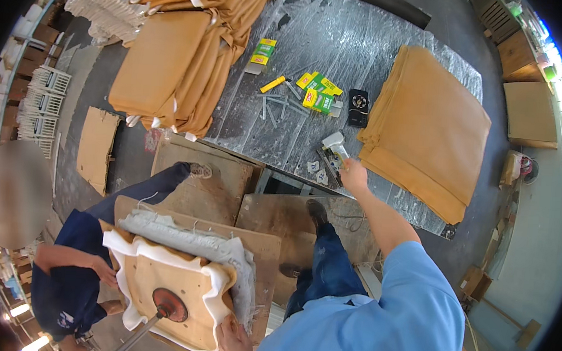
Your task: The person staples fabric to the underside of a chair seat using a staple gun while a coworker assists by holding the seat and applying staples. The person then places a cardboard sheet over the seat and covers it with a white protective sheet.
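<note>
Your right hand [354,174] closes around the near end of the silver-white tool [335,142], located at the near edge of the plastic-covered table [342,46], left of the stacked tan covers [431,127]. Your left hand [234,342], fingers bent, touches the right rim of the wooden panel [147,274], which is tilted and edged with white cloth [222,278]; whether it pinches the cloth you cannot tell. A red disc [170,305] on a metal rod meets the panel's face; a co-worker's hand [105,272] is at its left edge.
</note>
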Demonstrator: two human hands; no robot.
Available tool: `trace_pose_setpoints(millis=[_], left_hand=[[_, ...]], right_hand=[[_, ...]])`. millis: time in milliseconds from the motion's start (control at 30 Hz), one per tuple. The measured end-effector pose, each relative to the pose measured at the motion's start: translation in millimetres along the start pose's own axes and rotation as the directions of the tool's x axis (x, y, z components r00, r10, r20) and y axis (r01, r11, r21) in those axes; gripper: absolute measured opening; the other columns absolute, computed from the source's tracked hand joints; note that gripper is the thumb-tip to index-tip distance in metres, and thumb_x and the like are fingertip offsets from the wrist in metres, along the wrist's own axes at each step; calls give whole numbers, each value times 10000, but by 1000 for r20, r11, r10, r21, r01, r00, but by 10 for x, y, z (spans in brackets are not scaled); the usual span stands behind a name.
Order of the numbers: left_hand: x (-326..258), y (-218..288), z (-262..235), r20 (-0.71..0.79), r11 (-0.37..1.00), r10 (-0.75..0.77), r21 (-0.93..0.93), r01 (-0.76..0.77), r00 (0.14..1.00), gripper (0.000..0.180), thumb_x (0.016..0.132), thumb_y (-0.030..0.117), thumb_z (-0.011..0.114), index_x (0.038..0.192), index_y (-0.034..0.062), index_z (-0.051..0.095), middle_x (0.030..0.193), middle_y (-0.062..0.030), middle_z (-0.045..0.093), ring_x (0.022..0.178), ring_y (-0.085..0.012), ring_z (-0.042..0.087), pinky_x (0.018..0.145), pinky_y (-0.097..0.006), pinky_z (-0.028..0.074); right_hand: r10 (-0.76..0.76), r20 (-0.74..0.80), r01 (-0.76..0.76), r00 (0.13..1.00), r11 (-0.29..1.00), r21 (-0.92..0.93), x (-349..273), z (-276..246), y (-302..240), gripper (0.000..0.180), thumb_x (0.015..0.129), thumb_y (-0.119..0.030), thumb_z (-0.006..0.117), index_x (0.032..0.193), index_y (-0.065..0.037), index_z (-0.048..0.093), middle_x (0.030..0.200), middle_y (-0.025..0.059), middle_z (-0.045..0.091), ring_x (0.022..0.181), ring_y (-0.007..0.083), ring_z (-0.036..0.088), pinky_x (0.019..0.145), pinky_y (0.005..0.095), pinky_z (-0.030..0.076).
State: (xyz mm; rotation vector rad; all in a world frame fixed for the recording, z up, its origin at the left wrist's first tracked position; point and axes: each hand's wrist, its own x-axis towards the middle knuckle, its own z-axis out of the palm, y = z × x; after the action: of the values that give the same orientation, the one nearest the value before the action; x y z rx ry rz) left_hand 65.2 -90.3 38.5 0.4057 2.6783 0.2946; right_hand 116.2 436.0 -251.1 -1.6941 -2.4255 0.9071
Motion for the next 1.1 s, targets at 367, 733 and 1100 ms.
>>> trace_pose_setpoints(millis=[367, 733, 1100], left_hand=[[341, 902, -304, -190, 963, 137, -206, -176, 972, 353, 1053, 23, 731, 1399, -20, 678, 1088, -166, 730, 980, -287, 697, 902, -413, 572], [792, 995, -211, -73, 670, 465, -622, -405, 882, 281, 1045, -35, 675, 1325, -45, 701, 1090, -169, 783, 977, -287, 768, 853, -344, 602], [1140, 1801, 512, 478, 98, 571, -847, 523, 667, 588, 1191, 520, 476, 1525, 58, 620, 1332, -94, 756, 1189, -214, 701, 1051, -396, 539]], right_hand=[[69, 186, -109, 980, 970, 218, 639, 180, 24, 607, 719, -190, 847, 1237, -1, 593, 1134, 225, 740, 1109, 441, 721, 973, 501, 558], [-88, 122, -22, 989, 717, 697, -804, -997, -600, 464, 841, -102, 873, 1174, -31, 559, 972, 101, 675, 891, 242, 698, 798, 394, 562], [-240, 428, -421, 871, 82, 903, -1934, -1337, -1108, 365, 1063, -308, 740, 1293, -37, 654, 975, 113, 734, 743, 217, 731, 634, 384, 619]])
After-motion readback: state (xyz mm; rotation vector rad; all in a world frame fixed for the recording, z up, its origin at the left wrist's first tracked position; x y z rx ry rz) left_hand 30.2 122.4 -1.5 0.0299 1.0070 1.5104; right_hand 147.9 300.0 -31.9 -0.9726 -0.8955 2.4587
